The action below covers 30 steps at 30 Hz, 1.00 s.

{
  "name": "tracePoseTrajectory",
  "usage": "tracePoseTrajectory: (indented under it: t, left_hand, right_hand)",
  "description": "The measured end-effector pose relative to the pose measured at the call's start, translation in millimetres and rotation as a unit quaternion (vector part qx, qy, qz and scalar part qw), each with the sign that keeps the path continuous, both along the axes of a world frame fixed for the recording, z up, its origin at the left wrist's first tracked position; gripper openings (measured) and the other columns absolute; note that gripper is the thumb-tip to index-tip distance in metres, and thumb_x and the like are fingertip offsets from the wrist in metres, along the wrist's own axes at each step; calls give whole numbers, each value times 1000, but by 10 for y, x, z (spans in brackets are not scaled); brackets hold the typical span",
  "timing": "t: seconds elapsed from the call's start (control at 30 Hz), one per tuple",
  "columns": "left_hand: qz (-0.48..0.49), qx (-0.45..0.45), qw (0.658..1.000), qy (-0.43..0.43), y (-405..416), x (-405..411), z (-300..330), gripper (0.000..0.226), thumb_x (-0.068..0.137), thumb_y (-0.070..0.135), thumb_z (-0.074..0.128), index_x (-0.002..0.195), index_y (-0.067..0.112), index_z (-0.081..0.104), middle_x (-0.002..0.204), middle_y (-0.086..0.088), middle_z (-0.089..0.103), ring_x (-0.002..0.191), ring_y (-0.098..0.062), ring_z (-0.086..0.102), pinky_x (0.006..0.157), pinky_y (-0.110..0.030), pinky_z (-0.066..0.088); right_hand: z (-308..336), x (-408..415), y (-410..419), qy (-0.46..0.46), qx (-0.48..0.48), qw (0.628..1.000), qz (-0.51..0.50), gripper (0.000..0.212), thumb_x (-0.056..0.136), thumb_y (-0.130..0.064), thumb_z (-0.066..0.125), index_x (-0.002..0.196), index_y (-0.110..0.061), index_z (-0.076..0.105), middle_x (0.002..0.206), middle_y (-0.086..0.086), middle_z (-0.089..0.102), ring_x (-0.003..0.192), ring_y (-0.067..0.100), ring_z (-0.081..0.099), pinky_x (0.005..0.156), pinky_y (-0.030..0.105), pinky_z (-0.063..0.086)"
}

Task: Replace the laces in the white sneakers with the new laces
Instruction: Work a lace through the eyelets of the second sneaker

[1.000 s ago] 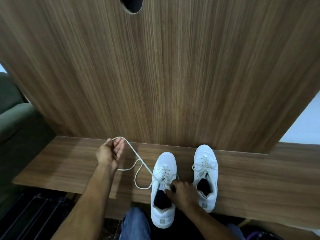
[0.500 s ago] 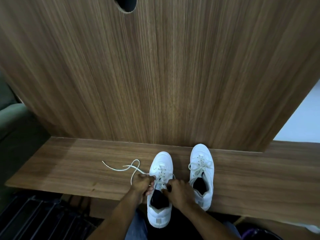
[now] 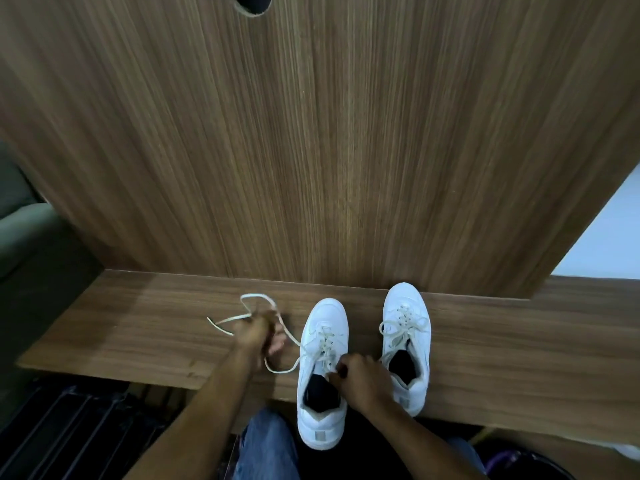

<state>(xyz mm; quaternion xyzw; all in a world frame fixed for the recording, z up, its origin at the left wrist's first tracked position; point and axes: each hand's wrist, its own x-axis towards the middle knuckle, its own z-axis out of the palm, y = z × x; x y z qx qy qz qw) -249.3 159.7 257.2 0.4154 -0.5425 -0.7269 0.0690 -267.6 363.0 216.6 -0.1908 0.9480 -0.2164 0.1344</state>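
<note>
2 white sneakers stand toes-away on a wooden ledge (image 3: 519, 341) below a wood panel (image 3: 346, 133). The left sneaker (image 3: 323, 372) overhangs the near edge; the right sneaker (image 3: 407, 341) stands just beside it, laced. The left hand (image 3: 256, 336), blurred, grips with curled fingers a loose lace (image 3: 282, 329) running from the left sneaker. The right hand (image 3: 362, 379) curls its fingers at that sneaker's tongue; what it pinches cannot be told.

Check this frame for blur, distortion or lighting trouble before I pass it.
Head view: the left hand is motion-blurred where it grips the loose lace; both sneakers, left and right, read sharp; wide-angle bending splays the wooden panel; light is dim, darker below the shelf; no glare.
</note>
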Motion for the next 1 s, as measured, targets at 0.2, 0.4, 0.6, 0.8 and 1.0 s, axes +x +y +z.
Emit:
tracePoseTrajectory:
  t: [0.2,0.4,0.6,0.8,1.0]
  left_hand:
    - [-175,-31,977,-120,497,199,-448,31,87,28,68,66,14,49,47,1,45,32,-8,33,34,-14,23]
    - [-170,-105,973,-116,481,129,-400,18,91,-4,48,81,6,59,53,-4,52,37,-10,40,34,-11,25]
    - [-277,-234,926,-106,353,156,-590,32,90,-3,51,68,17,63,55,-1,56,44,-13,45,44,-23,40]
    - [-295,-466,819,-160,258,294,-415,11,76,31,51,81,27,60,89,3,69,88,-24,65,78,-32,52]
    - [-266,-493,789,-253,32,339,-530,17,85,29,50,96,25,63,108,-4,67,105,-28,62,86,-31,48]
  right_hand:
    - [-22,6,-7,8,-5,1000,-9,32,82,-50,59,95,-22,68,98,-1,72,98,22,66,75,30,49]
    - [-20,-1,-8,8,6,1000,-4,32,84,-51,58,97,-23,66,102,0,71,101,24,65,78,31,48]
    - [-51,-4,-7,14,-1,1000,-11,31,83,-50,59,96,-24,67,99,-3,71,99,21,65,75,29,47]
    - [-76,26,7,17,-14,1000,-20,31,82,-52,57,96,-25,66,97,-5,71,97,19,65,75,29,48]
    - [-102,38,2,9,-24,999,-28,27,81,-50,59,93,-27,65,96,-6,71,95,17,65,76,30,50]
